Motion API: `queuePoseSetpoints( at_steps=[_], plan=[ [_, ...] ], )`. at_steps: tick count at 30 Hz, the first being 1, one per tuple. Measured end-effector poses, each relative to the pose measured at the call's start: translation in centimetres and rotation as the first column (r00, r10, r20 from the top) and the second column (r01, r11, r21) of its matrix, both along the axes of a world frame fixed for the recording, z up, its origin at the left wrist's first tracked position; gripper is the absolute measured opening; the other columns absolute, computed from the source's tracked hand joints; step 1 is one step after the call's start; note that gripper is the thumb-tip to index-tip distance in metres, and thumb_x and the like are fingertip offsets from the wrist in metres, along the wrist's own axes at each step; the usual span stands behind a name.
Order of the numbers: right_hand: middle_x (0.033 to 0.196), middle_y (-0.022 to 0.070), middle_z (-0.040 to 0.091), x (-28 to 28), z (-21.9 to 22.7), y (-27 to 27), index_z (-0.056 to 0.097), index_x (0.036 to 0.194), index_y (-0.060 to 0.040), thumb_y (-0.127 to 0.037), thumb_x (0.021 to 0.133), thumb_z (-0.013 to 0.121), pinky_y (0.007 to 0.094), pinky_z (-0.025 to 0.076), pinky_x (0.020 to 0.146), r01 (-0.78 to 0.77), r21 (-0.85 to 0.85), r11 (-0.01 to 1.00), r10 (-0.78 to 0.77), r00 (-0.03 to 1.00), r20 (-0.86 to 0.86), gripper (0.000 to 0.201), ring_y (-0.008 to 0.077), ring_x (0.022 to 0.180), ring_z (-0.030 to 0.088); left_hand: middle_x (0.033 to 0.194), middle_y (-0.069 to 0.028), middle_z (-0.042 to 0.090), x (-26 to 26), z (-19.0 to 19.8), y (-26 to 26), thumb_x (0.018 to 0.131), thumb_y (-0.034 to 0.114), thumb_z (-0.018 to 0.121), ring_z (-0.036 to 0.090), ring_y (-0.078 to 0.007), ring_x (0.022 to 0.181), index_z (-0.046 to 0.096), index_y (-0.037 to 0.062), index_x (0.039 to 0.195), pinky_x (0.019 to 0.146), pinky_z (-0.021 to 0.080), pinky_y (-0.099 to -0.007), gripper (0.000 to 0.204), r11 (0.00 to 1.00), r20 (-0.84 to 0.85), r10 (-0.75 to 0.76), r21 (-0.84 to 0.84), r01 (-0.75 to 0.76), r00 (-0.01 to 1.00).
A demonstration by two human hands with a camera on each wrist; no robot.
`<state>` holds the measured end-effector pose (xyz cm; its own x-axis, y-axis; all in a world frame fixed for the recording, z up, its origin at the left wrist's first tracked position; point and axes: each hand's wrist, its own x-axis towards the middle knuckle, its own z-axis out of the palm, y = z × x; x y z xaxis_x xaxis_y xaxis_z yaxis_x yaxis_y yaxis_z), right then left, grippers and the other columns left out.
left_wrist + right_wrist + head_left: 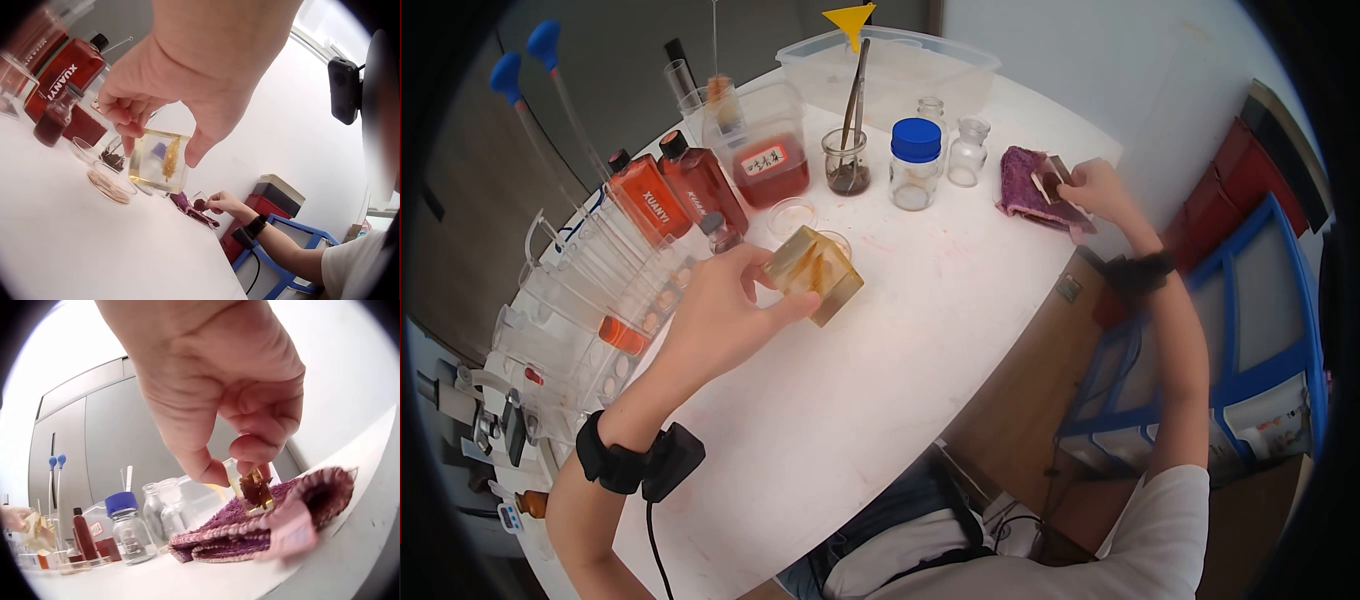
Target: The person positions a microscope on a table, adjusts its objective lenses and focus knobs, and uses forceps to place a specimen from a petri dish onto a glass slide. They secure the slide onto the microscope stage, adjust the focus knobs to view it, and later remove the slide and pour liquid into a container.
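In the head view my left hand point(722, 308) holds a clear yellowish resin block point(816, 274) above the table, thumb on one side and fingers on the other. A golden plant sprig point(171, 160) shows inside that block in the left wrist view. Over at the table's right end, my right hand point(1102, 192) pinches a smaller clear block point(255, 490) with a dark brown, leaf-like piece in it. This block is right at the top of a folded purple cloth point(219, 532), which has a pale pink label point(292, 530).
Petri dishes point(111, 185) lie close by the left hand. Behind stand red XUANYI bottles point(700, 185), a blue-capped jar point(915, 170), clear glass bottles point(968, 152) and a jar with tweezers point(846, 165). A test tube rack point(585, 280) lines the left edge; a plastic bin point(890, 75) stands at the back.
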<state>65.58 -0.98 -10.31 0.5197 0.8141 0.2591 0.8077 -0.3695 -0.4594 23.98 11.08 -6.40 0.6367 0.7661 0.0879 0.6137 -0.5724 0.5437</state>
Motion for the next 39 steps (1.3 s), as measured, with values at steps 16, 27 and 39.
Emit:
queuePoseSetpoints(
  at_steps=[16, 27, 39],
  plan=[
    [0.045, 0.0070, 0.043, -14.0, 2.6, 2.6, 0.048, 0.055, 0.0042, -0.018, 0.066, 0.064, 0.0281, 0.032, 0.042, -0.623, -0.250, 0.741, 0.630, 0.774, -0.060, 0.029, 0.0129, 0.042, 0.038, 0.080, -0.0051, 0.056, -2.3, 0.5, 0.2, 0.066, 0.033, 0.074, 0.045, -0.0099, 0.069, 0.056, -0.0064, 0.103, 0.061, 0.038, -0.0236, 0.056, 0.996, -0.046, 0.075, -0.047, -0.077, 0.996],
    [0.045, 0.0149, 0.044, -16.7, 1.7, 10.0, 0.052, 0.055, 0.0074, -0.019, 0.064, 0.061, 0.0314, 0.038, 0.044, -0.589, -0.218, 0.778, 0.614, 0.786, 0.073, 0.029, 0.0213, 0.042, 0.046, 0.072, -0.0096, 0.055, -3.6, 0.0, 0.8, 0.063, 0.040, 0.073, 0.050, -0.0167, 0.067, 0.058, -0.0069, 0.101, 0.058, 0.040, -0.0296, 0.063, 0.998, 0.008, 0.065, -0.019, -0.065, 0.998],
    [0.044, 0.0172, 0.044, -18.1, 1.1, 13.5, 0.049, 0.052, 0.0069, -0.025, 0.062, 0.060, 0.0350, 0.041, 0.045, -0.546, -0.112, 0.830, 0.554, 0.830, 0.063, 0.035, 0.0278, 0.042, 0.046, 0.075, -0.0041, 0.053, -3.8, 0.4, 0.4, 0.067, 0.030, 0.074, 0.044, -0.0105, 0.068, 0.058, -0.0043, 0.099, 0.060, 0.038, -0.0249, 0.050, 0.996, -0.008, 0.091, -0.013, -0.091, 0.996]
  ],
)
